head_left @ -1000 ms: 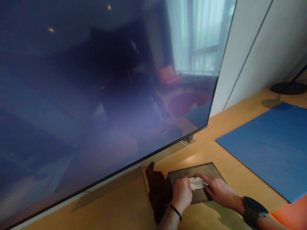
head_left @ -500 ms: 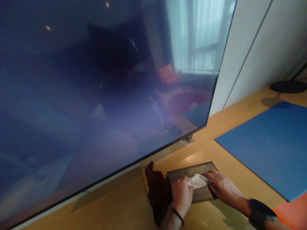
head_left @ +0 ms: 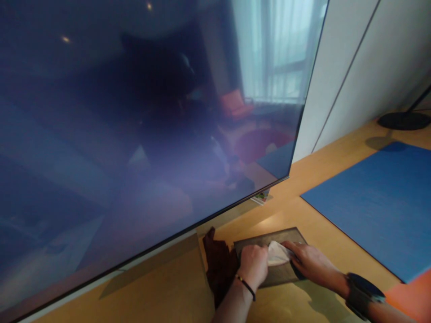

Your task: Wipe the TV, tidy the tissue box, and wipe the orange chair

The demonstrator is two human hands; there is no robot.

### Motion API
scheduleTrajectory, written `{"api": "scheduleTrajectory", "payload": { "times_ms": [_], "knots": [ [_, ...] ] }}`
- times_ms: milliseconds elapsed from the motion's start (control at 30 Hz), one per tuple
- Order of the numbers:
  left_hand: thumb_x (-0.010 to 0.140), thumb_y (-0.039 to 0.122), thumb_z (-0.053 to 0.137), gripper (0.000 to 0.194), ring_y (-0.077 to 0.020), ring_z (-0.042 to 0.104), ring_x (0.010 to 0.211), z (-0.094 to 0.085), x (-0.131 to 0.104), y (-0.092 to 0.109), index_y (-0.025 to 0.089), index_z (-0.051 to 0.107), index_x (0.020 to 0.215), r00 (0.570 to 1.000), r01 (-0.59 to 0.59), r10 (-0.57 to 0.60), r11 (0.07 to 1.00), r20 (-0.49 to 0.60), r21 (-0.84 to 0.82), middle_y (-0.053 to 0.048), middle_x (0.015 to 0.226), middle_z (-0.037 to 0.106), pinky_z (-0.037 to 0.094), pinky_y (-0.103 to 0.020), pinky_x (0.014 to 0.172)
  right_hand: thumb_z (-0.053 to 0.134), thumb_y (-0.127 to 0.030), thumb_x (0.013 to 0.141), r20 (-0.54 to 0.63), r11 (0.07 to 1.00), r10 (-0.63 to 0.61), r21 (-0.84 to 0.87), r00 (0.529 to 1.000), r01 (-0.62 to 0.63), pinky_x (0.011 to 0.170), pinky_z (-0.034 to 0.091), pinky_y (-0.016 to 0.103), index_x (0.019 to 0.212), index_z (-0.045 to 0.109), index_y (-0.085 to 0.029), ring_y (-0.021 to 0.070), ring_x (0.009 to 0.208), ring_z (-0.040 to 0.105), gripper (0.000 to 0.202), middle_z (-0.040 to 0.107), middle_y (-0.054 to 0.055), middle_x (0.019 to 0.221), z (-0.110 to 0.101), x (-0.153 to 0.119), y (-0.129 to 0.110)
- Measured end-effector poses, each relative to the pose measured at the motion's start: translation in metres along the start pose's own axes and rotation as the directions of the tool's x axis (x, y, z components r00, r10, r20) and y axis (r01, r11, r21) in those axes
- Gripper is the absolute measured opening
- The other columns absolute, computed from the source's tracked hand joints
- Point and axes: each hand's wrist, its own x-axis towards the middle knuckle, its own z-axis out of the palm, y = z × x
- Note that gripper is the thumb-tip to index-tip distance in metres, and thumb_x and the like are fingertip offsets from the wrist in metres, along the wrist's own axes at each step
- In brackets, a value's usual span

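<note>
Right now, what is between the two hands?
A white tissue, pinched by the left hand and right hand over the dark flat pack, in the head view.

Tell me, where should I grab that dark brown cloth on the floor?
Grip the dark brown cloth at its raised upper tip by the TV screen, coming from the left. Its right edge lies against the left hand and the dark tray.

large dark screen (head_left: 134,134), tilted, reflecting a window. wooden floor (head_left: 161,291) beneath. dark flat stand plate (head_left: 256,237) on the floor; brown cloth (head_left: 218,264) just beside it. left hand (head_left: 254,264) and right hand (head_left: 310,262) both grip a white wipe (head_left: 278,253) over the plate. blue mat (head_left: 377,202) at right; black round base (head_left: 399,120) beyond.
</note>
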Motion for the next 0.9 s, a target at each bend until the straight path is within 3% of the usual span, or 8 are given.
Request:
{"api": "scheduleTrajectory", "payload": {
  "times_ms": [167,267,400,500,600,667,800,900],
  "knots": [
    [0.074,0.011,0.050,0.033,-0.0314,0.070,0.099,-0.004,-0.007,-0.012,0.016,0.070,0.101,0.999,-0.037,0.039,0.996,0.023,-0.085,-0.017,0.102,0.074,0.056,-0.042,0.086,0.028,-0.022,0.087,0.010,0.998,0.016,0.057,1.000,-0.017,0.074,0.048,0.034,0.114,0.056,-0.019,0.0222,0.084,0.064,0.039,0.066,0.008,0.089,-0.006,0.001,-0.002],
    [0.077,0.009,0.045,0.039,-0.0247,0.070,0.100,0.001,-0.014,-0.018,0.020,0.069,0.105,0.999,-0.002,-0.008,0.967,-0.038,-0.255,-0.010,0.105,0.075,0.055,-0.034,0.088,0.027,-0.026,0.088,0.034,0.997,0.034,0.071,0.999,-0.036,0.075,0.049,0.038,0.113,0.057,-0.019,0.0241,0.086,0.065,0.040,0.066,0.008,0.090,-0.008,0.002,-0.002],
    [0.077,0.006,0.042,0.039,-0.0272,0.070,0.100,0.011,-0.019,-0.017,0.017,0.072,0.100,0.996,0.046,-0.070,0.925,-0.048,-0.377,-0.012,0.102,0.075,0.054,-0.037,0.087,0.026,-0.028,0.087,0.056,0.997,0.038,0.063,0.998,-0.042,0.076,0.051,0.043,0.113,0.058,-0.018,0.0277,0.086,0.065,0.042,0.066,0.010,0.090,-0.007,0.004,-0.003],
    [0.075,0.003,0.044,0.042,-0.0219,0.069,0.100,0.020,-0.022,-0.020,0.017,0.070,0.104,0.992,0.042,-0.100,0.851,-0.083,-0.524,-0.010,0.106,0.075,0.053,-0.031,0.090,0.025,-0.028,0.088,0.044,0.997,0.039,0.060,0.998,-0.042,0.080,0.052,0.044,0.115,0.057,-0.017,0.0267,0.090,0.065,0.043,0.066,0.010,0.096,-0.007,0.001,-0.001],
    [0.074,0.001,0.047,0.041,-0.0168,0.067,0.097,0.027,-0.030,-0.027,0.016,0.068,0.106,0.963,0.058,-0.209,0.779,-0.170,-0.624,-0.007,0.104,0.074,0.051,-0.026,0.089,0.028,-0.029,0.089,-0.050,0.994,0.016,0.107,0.999,-0.011,0.085,0.054,0.041,0.121,0.055,-0.017,0.0237,0.097,0.064,0.043,0.066,0.010,0.107,-0.007,-0.008,0.003],
    [0.078,0.005,0.047,0.033,-0.0168,0.066,0.089,0.027,-0.036,-0.028,0.015,0.068,0.102,0.930,0.078,-0.277,0.793,-0.243,-0.604,-0.007,0.097,0.073,0.051,-0.027,0.084,0.031,-0.032,0.093,-0.179,0.989,0.001,0.147,0.984,0.026,0.085,0.056,0.039,0.120,0.056,-0.016,0.0227,0.097,0.064,0.041,0.065,0.011,0.110,-0.006,-0.014,0.005],
    [0.086,0.014,0.042,0.029,-0.0185,0.065,0.086,0.023,-0.043,-0.015,0.018,0.070,0.093,0.942,-0.002,-0.171,0.857,-0.288,-0.515,-0.007,0.093,0.072,0.051,-0.029,0.080,0.040,-0.046,0.098,-0.351,0.984,-0.016,0.160,0.936,0.077,0.088,0.055,0.042,0.118,0.059,-0.017,0.0244,0.102,0.061,0.040,0.063,0.011,0.113,-0.009,-0.012,-0.001],
    [0.085,0.011,0.039,0.040,-0.0191,0.067,0.100,0.025,-0.040,-0.002,0.024,0.069,0.107,0.971,-0.087,-0.049,0.841,-0.235,-0.535,-0.005,0.108,0.073,0.051,-0.030,0.091,0.042,-0.049,0.097,-0.247,0.975,-0.046,0.201,0.968,0.098,0.099,0.047,0.049,0.125,0.057,-0.016,0.0276,0.113,0.054,0.046,0.059,0.013,0.121,-0.017,0.006,-0.014]
  ]
}}
